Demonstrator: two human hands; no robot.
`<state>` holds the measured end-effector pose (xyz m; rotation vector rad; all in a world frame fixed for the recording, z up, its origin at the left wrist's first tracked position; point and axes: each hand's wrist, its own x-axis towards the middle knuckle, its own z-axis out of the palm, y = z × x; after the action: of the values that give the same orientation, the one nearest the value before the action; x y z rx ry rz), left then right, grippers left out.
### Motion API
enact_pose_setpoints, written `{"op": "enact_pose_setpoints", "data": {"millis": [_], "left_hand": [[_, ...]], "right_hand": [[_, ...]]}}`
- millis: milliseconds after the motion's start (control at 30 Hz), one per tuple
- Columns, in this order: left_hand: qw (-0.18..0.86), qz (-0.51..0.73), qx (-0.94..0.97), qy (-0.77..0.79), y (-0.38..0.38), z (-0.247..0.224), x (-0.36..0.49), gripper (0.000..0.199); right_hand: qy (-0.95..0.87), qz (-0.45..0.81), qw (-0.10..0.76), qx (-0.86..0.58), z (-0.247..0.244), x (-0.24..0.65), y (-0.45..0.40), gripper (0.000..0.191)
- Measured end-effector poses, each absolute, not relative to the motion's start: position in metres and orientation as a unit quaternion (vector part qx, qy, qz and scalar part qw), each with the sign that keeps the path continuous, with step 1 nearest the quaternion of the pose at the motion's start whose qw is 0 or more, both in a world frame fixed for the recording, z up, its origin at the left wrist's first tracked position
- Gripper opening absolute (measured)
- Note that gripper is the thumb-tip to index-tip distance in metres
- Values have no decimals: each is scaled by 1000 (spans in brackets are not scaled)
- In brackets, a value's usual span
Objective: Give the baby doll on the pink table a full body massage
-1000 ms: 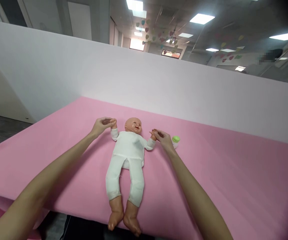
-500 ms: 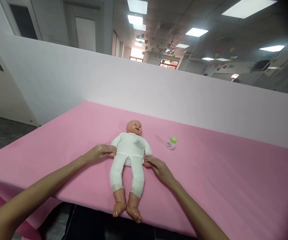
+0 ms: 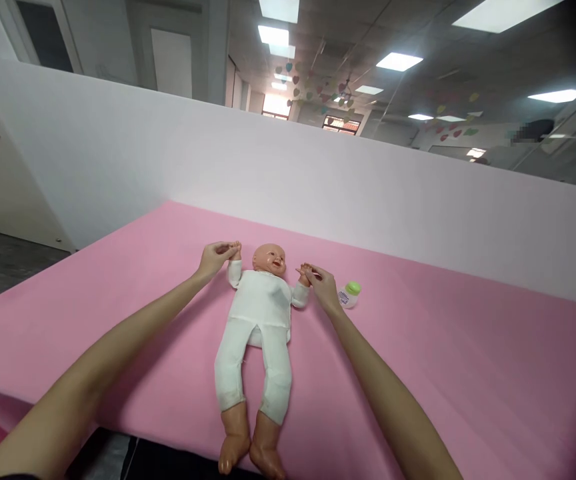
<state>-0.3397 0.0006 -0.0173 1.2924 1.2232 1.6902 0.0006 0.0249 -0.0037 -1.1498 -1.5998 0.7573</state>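
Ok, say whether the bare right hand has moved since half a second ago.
Yes, the bare right hand has moved forward, toward the low white partition wall.

A bald baby doll (image 3: 261, 300) with a glossy, open-mouthed head and soft white fabric body lies supine on pink cloth (image 3: 433, 347); its arms bend upward beside the head, its legs extend slightly parted, and its bare feet reach the near edge.
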Motion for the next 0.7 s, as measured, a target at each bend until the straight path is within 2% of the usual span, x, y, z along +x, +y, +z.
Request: {"op": "enact_pose_setpoints", "data": {"millis": [100, 233, 433, 567, 700], "left_hand": [[378, 629, 438, 519, 39, -30, -336, 45], [410, 538, 422, 604, 68, -52, -330, 34], [382, 482, 445, 651, 77, -66, -325, 29], [404, 532, 438, 602, 69, -58, -327, 35], [391, 627, 428, 521, 45, -41, -342, 52]], "right_hand": [[-611, 362, 477, -518, -21, -9, 56, 46], [-566, 377, 447, -581, -49, -20, 80, 38], [-566, 368, 426, -603, -69, -23, 88, 33], [-575, 366, 436, -588, -62, -20, 82, 40], [-607, 348, 501, -509, -42, -6, 59, 51]]}}
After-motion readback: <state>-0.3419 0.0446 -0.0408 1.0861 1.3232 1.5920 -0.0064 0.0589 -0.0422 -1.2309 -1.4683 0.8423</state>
